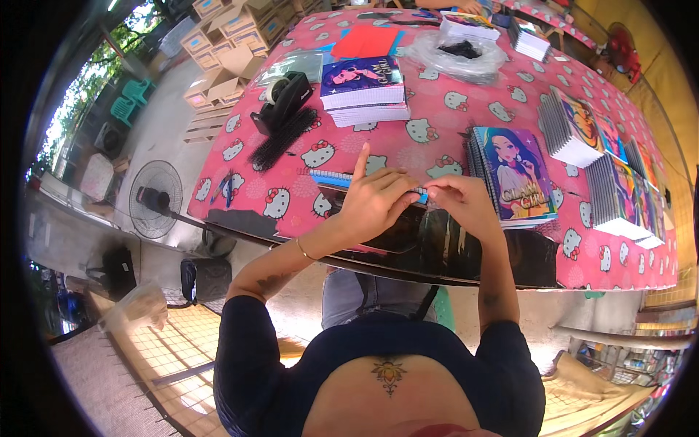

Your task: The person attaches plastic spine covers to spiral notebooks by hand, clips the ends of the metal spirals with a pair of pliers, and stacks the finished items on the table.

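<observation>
At the table's near edge, a spiral-bound notebook with a blue edge is tipped so that its binding faces up. My left hand lies over it, thumb and bent fingers gripping the bound edge while one finger points away from me. Close beside it, my right hand pinches at the right end of the spiral binding; the fingertips partly hide what they grip. Just right of that hand stands a pile of spiral notebooks with an illustrated purple cover.
Beyond my left hand are loose black binding coils, a black tape dispenser and a notebook stack. More stacks line the right side. Farther back lie red sheets and a clear plastic bag. A fan stands left.
</observation>
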Available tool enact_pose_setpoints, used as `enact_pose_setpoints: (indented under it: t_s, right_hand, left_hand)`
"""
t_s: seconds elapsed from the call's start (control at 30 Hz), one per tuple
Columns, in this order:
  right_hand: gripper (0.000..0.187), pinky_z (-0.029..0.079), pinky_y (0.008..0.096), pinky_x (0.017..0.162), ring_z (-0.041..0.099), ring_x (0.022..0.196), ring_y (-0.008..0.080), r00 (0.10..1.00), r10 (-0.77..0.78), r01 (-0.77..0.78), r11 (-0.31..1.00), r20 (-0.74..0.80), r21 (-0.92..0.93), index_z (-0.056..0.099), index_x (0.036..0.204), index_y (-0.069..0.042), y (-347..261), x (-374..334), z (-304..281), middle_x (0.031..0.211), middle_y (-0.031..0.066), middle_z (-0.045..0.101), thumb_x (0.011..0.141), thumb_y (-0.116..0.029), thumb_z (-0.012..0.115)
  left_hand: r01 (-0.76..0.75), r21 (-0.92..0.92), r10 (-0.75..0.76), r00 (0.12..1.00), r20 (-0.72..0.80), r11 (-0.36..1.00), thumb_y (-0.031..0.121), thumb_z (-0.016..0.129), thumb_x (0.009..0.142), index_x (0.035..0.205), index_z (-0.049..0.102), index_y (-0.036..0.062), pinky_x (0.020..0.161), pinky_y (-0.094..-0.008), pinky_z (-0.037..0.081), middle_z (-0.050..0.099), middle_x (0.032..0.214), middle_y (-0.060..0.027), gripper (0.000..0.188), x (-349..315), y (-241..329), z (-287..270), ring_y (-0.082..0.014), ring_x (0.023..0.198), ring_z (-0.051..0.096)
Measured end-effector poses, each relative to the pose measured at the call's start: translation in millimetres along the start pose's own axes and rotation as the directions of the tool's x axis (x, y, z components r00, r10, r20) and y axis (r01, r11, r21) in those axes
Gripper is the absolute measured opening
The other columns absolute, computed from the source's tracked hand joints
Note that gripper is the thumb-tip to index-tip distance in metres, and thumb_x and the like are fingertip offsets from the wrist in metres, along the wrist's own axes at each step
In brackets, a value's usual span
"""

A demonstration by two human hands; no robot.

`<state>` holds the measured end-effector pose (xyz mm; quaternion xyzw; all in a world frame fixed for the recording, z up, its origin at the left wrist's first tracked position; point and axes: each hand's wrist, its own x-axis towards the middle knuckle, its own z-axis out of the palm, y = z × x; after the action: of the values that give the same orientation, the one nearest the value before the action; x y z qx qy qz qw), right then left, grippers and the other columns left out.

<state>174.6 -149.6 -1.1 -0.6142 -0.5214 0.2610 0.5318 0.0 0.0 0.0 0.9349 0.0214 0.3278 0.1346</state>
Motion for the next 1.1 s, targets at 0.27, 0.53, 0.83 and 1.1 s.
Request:
enact_pose_setpoints:
  t_s: [0.27,0.53,0.83,1.1]
  right_hand:
    - [0.008,0.048,0.0270,0.063,0.059,0.070,0.0092,0.989,-0.131,0.136,0.987,0.063,-0.081,0.060,0.089,0.001,-1,12,7,0.075,0.0042,0.061,0.085,-0.001,0.066]
    - [0.054,0.045,0.0423,0.090,0.056,0.104,0.0360,0.786,-0.465,0.312,0.867,-0.407,-0.388,0.057,0.125,-0.001,-56,-18,50,0.115,0.0205,0.057,0.081,-0.025,0.078]
    - [0.065,0.048,0.0309,0.100,0.062,0.112,0.0177,0.878,-0.032,0.199,0.931,-0.478,0.305,0.045,0.147,0.005,-87,-62,-98,0.130,0.0108,0.064,0.087,-0.004,0.068]
    - [0.060,0.043,0.0369,0.107,0.057,0.123,0.0248,0.930,0.149,-0.314,0.800,-0.337,-0.511,0.052,0.145,-0.005,40,-71,-188,0.136,0.0142,0.061,0.092,-0.023,0.071]
  left_hand:
    - [0.069,-0.059,-0.070,0.998,-0.003,0.996,0.017,0.077,0.084,0.101,0.069,0.0085,0.103,-0.0487,0.043,0.072,0.093,-0.0083,0.021,-3,7,-4,-0.0287,0.094,0.068]
    - [0.080,-0.079,-0.094,0.975,-0.200,0.994,0.003,0.071,0.085,0.100,0.067,0.0020,0.069,-0.0356,0.054,0.070,0.092,-0.0111,0.016,37,14,-75,-0.0227,0.077,0.068]
    - [-0.315,-0.307,0.290,0.949,-0.126,0.898,0.033,0.071,0.091,0.134,0.065,0.0170,0.089,-0.0382,0.046,0.054,0.107,-0.0126,0.046,204,24,-4,-0.0275,0.101,0.055]
    - [-0.217,-0.026,0.218,0.975,0.038,0.976,0.047,0.066,0.090,0.124,0.070,0.0183,0.088,-0.0533,0.047,0.062,0.110,-0.0174,0.044,187,-11,171,-0.0368,0.105,0.060]
